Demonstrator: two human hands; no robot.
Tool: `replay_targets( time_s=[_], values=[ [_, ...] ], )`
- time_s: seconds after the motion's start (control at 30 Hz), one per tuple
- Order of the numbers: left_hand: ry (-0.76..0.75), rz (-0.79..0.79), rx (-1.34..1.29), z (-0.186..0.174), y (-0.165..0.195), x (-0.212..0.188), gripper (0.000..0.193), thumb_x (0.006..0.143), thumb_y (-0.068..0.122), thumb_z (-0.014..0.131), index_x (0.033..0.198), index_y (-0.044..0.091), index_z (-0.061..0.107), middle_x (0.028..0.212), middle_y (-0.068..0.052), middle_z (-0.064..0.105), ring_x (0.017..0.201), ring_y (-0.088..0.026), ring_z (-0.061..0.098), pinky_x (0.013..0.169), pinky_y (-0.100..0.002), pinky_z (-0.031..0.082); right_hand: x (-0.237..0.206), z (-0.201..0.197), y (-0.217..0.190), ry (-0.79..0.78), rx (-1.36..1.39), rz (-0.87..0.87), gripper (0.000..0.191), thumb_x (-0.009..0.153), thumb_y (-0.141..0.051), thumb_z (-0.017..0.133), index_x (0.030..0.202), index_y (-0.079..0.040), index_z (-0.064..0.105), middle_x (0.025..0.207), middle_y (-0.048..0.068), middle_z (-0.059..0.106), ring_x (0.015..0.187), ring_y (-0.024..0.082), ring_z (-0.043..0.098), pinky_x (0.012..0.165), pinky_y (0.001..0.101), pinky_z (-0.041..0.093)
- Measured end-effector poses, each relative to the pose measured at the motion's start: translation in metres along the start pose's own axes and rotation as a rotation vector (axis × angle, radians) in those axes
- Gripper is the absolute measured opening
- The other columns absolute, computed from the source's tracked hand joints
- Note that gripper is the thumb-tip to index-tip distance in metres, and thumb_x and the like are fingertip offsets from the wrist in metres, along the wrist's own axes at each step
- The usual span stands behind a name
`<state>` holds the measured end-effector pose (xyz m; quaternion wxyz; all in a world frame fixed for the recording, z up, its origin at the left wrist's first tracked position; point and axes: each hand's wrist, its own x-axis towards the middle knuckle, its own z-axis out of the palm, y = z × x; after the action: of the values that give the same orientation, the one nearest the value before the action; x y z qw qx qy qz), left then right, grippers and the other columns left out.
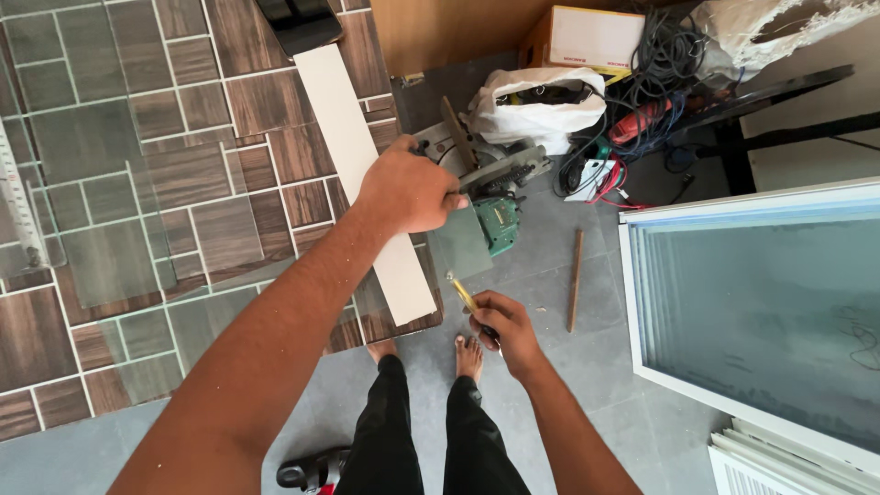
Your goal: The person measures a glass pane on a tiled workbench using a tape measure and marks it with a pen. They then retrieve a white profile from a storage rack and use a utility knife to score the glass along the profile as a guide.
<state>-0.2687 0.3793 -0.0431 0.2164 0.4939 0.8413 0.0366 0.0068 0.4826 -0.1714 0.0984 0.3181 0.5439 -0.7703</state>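
Note:
My left hand rests closed on the edge of a small pane of glass at the right end of a tiled tabletop, next to a long white strip. My right hand is lower, off the table edge, closed around a slim yellow-handled tool whose tip points up toward the glass. A green and grey power saw lies on the floor just beyond my left hand.
Several clear glass panes and a ruler lie on the tabletop. On the grey floor sit a white bag, tangled cables, a cardboard box, a wooden stick and a white-framed glass window. My bare feet stand below.

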Motion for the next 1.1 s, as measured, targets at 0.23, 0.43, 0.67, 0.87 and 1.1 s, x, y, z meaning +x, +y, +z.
replay_targets(
  time_s=[0.23,0.43,0.67,0.87,1.1],
  values=[
    [0.018,0.000,-0.024,0.000,0.002,0.000,0.038,0.098,0.052,0.056,0.088,0.024,0.080,0.075,-0.005,0.074,0.086,-0.024,0.071,0.119,-0.046,0.031,-0.002,-0.002,-0.003,0.002,-0.010,0.023,0.021,0.091,-0.017,0.062,0.101,0.000,0.068,0.072,0.004,0.058,0.052,0.008,0.045,0.045,0.0248,0.030],
    [0.271,0.020,0.049,-0.003,0.003,-0.009,0.039,0.096,0.049,0.058,0.119,0.022,0.073,0.108,-0.004,0.073,0.117,-0.024,0.062,0.126,-0.053,0.022,-0.001,0.012,-0.053,0.280,0.102,0.070,0.030,0.087,-0.023,0.066,0.112,-0.007,0.063,0.089,0.001,0.068,0.047,0.009,0.043,0.039,0.0263,0.028],
    [0.376,-0.406,-0.251,0.029,0.078,-0.123,0.079,0.077,0.051,0.077,0.147,0.024,0.054,0.165,-0.019,0.024,0.149,-0.054,0.015,0.111,-0.074,0.020,0.028,0.025,-0.106,0.174,-0.092,0.004,0.046,0.089,-0.021,0.080,0.124,-0.003,0.057,0.074,0.004,0.048,0.046,0.009,0.037,0.037,0.0273,0.026],
    [0.280,-0.639,-0.417,0.034,0.077,-0.159,0.070,0.082,0.019,0.064,0.149,0.020,0.045,0.168,-0.009,0.017,0.145,-0.039,0.035,0.101,-0.051,0.054,0.032,0.021,-0.098,0.185,-0.238,-0.130,0.067,0.083,-0.012,0.078,0.142,-0.017,0.046,0.074,0.001,0.063,0.048,0.006,0.046,0.039,0.0259,0.035],
    [0.248,-0.566,-0.260,0.007,0.048,-0.157,0.074,0.090,0.029,0.064,0.157,0.019,0.037,0.171,-0.006,0.018,0.150,-0.038,0.031,0.116,-0.056,0.037,-0.003,0.020,-0.092,0.152,-0.113,-0.048,0.060,0.084,-0.007,0.073,0.139,-0.018,0.051,0.074,0.003,0.063,0.046,0.008,0.041,0.037,0.0265,0.031]
  ],
)
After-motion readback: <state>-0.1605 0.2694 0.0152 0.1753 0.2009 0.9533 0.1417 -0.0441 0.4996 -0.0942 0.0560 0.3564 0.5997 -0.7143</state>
